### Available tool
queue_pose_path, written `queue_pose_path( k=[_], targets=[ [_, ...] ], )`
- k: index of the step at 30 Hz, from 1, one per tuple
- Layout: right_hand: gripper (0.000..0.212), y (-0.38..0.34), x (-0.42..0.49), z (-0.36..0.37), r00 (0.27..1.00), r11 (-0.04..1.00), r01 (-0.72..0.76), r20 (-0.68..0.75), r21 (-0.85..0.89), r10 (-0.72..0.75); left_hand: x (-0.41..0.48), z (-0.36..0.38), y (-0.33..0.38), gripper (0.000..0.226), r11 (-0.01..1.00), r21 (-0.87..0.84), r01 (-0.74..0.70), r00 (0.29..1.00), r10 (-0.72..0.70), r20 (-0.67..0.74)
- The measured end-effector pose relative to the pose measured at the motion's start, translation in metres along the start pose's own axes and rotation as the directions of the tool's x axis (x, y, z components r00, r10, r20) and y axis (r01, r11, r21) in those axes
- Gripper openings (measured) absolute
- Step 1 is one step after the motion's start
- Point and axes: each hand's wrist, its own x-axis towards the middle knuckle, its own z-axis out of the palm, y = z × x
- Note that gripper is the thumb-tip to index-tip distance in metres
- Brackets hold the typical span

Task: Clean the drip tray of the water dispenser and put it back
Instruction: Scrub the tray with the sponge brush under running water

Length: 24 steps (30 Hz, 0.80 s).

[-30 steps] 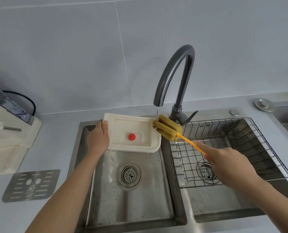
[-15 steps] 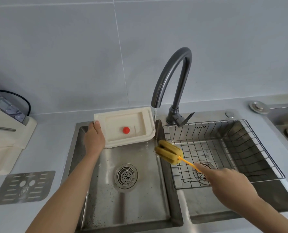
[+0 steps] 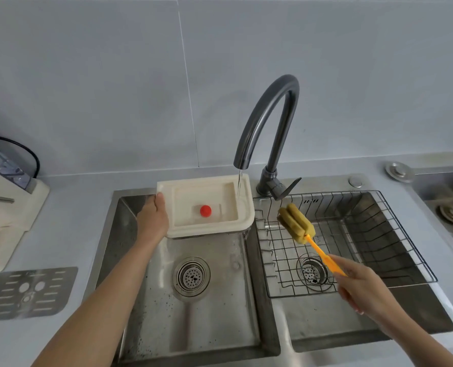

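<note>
We are gripping the drip tray (image 3: 205, 205) with the fingers of our left hand (image 3: 152, 221), the thumb lying along its left rim at nine o'clock while the other fingers are hidden beneath. The tray, one cream piece with a single red float (image 3: 205, 210) in its well, is hovering over the far end of the left basin (image 3: 193, 300), tilted slightly toward us. A thin stream of water (image 3: 239, 185) is falling from the one dark faucet (image 3: 270, 128) onto the tray's far right corner, at about two o'clock of the tray.

We are clenching the fingers of our right hand (image 3: 363, 287) around the orange handle (image 3: 323, 256) of one sponge brush, whose yellow-green sponge head (image 3: 295, 223) is pointing toward eleven o'clock from the hand and hanging in the air over the right basin, just beside the tray but apart from it. Under the brush a single wire rack (image 3: 365, 234) is sitting in the right basin (image 3: 326, 327).

We are counting two basins, each with one round drain strainer. On the grey worktop (image 3: 82, 221), at eight o'clock from the tray, one perforated metal grate (image 3: 27, 292) is lying flat, and at nine o'clock the cream water dispenser (image 3: 5, 207) is standing at the frame's edge. At three o'clock, far right, one round metal cap (image 3: 399, 169) is resting on the worktop.
</note>
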Motion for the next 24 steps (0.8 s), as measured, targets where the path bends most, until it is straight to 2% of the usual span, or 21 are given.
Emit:
queue_pose_path(
  k=[7,15,20,24],
  targets=[
    [0.024,0.015,0.05,0.056,0.995,0.982,-0.063,-0.086,-0.179,0.049,-0.008,0.009,0.007,0.046,0.999,0.034,-0.011,0.999,0.009,0.052],
    [0.029,0.011,0.068,0.097,0.991,0.917,-0.09,-0.127,-0.39,0.043,-0.007,0.022,0.003,0.047,0.994,0.102,-0.037,0.995,0.026,0.101],
    [0.02,0.009,0.073,0.101,0.998,0.811,-0.063,-0.012,-0.582,0.068,-0.007,0.028,0.0,0.046,0.994,0.095,-0.046,0.993,0.035,0.111],
    [0.007,0.009,0.079,0.099,0.995,0.775,-0.014,0.067,-0.632,0.072,-0.008,0.028,0.001,0.045,0.995,0.084,-0.048,0.992,0.038,0.12]
  ],
)
